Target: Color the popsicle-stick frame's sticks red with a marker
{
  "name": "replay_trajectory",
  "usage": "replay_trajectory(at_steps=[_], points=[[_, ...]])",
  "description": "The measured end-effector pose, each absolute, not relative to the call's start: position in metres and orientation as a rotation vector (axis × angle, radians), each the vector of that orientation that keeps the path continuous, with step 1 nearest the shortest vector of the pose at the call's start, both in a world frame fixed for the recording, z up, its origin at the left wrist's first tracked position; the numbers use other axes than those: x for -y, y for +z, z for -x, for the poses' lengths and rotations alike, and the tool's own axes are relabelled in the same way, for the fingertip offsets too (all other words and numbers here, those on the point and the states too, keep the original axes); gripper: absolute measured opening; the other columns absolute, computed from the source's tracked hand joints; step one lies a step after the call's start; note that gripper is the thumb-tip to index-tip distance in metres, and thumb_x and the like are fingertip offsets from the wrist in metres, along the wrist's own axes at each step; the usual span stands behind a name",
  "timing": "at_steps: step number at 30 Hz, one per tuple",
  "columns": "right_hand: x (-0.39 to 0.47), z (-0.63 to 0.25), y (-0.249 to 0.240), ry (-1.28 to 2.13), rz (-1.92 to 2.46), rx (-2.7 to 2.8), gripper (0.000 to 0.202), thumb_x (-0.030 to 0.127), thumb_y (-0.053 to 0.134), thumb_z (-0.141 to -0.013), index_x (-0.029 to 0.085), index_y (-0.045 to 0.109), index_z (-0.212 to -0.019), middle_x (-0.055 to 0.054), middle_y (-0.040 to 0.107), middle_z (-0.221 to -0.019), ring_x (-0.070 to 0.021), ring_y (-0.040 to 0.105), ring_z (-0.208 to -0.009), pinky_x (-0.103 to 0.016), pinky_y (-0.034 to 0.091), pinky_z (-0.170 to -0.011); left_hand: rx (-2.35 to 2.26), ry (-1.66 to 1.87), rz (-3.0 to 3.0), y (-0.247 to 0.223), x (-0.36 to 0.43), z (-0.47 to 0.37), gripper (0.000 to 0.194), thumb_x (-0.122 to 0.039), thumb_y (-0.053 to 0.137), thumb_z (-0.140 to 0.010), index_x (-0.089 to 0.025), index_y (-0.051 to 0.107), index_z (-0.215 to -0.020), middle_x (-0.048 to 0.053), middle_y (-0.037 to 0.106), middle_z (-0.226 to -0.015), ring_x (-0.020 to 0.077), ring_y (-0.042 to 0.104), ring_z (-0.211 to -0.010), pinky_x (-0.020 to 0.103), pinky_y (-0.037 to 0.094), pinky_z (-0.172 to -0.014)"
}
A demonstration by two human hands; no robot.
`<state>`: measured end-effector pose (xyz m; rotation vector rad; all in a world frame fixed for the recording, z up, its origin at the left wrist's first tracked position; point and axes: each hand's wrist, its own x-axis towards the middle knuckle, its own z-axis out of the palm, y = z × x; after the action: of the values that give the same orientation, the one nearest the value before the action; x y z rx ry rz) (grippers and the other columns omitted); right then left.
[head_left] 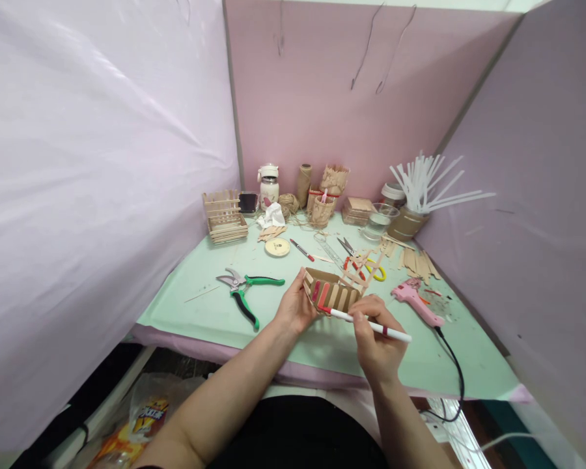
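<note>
Mint tabletop (176,306) — left hand (293,306) closed on the stick model (342,298), right hand (381,342) pinching the marker (395,334), red tip at the slats. Slat colouring looks in hand — next stroke needs steady support. Glue gun (417,305) right of marker grip.

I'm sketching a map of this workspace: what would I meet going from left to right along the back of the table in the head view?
Craft-stick basket → white-lidded bottle → ball of twine → upright twine spool → stack of square wooden pieces → brown container of white sticks.
</note>
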<state>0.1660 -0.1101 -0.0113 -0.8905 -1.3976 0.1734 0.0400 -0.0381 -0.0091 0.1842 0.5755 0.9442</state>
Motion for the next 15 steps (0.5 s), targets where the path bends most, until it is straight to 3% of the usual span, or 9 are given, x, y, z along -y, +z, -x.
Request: replay_trajectory(at_steps=[15], points=[[0.1096, -0.1688, -0.0113, 0.179, 0.894, 1.392, 0.021, 0.015, 0.058, -0.089, 0.022, 0.057, -0.069, 0.005, 0.06, -0.062, -0.0134, 0.054, -0.059, -0.035, 0.041, -0.07, -0.589, 0.983, -0.172, -0.0113, 0.0372, -0.0407, 0.043, -0.044, 0.052, -0.1, -0.009, 0.069, -0.118, 0.011, 0.079, -0.088, 0.0229, 0.075, -0.082, 0.038, 0.056, -0.092]])
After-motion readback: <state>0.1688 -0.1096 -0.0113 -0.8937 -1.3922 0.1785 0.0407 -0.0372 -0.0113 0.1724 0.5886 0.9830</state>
